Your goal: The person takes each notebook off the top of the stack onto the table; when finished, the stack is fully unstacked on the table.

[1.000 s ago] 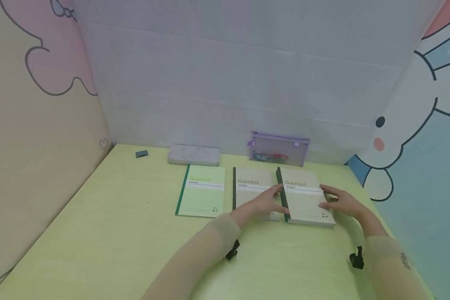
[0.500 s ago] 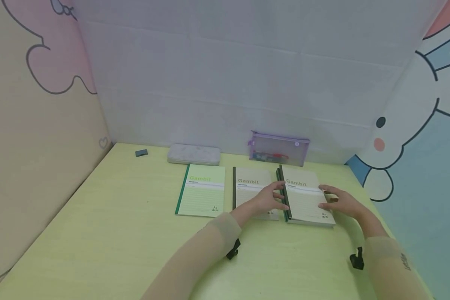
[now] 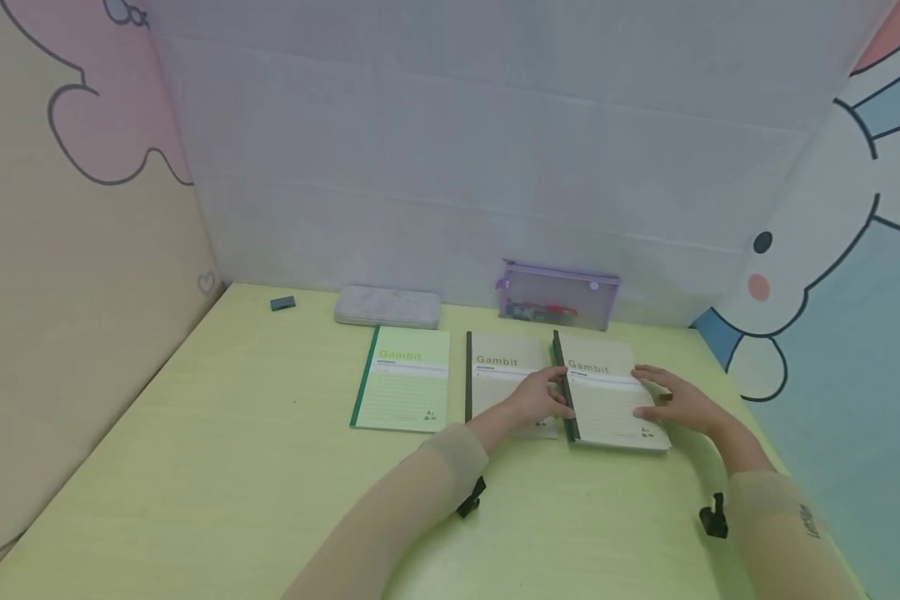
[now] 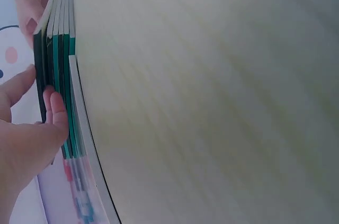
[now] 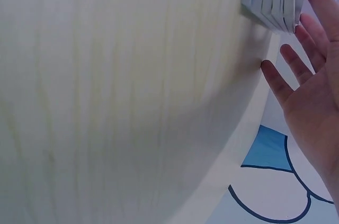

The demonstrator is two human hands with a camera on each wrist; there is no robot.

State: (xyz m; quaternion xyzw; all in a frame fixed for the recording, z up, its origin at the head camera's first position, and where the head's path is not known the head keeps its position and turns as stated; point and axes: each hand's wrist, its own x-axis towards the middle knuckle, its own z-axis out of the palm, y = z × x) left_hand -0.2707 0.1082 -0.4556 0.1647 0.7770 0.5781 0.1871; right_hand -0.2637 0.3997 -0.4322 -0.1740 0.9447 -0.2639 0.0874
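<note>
A stack of notebooks [image 4: 62,38], with dark and green spines, lies at the right of the table. Its top notebook [image 3: 603,408] has a beige cover and a dark spine. My left hand [image 3: 537,398] grips that notebook by the spine; in the left wrist view its spine side stands a little apart from those below. My right hand [image 3: 686,404] is at the stack's right edge, thumb and index finger touching the top notebook there. In the right wrist view the other fingers [image 5: 275,80] spread out straight beside the pages.
A beige notebook [image 3: 498,346] lies partly under my left forearm, with a green one [image 3: 405,392] to its left. Behind them are a grey pencil case [image 3: 387,307], a purple zip pouch [image 3: 555,292] with pens, and a small dark blue object [image 3: 282,303]. Walls enclose the table [image 3: 217,467].
The top notebook's spine side shifted right and showed the spines beneath half a second ago; now it is back to the left over the stack. The right hand has hardly moved.
</note>
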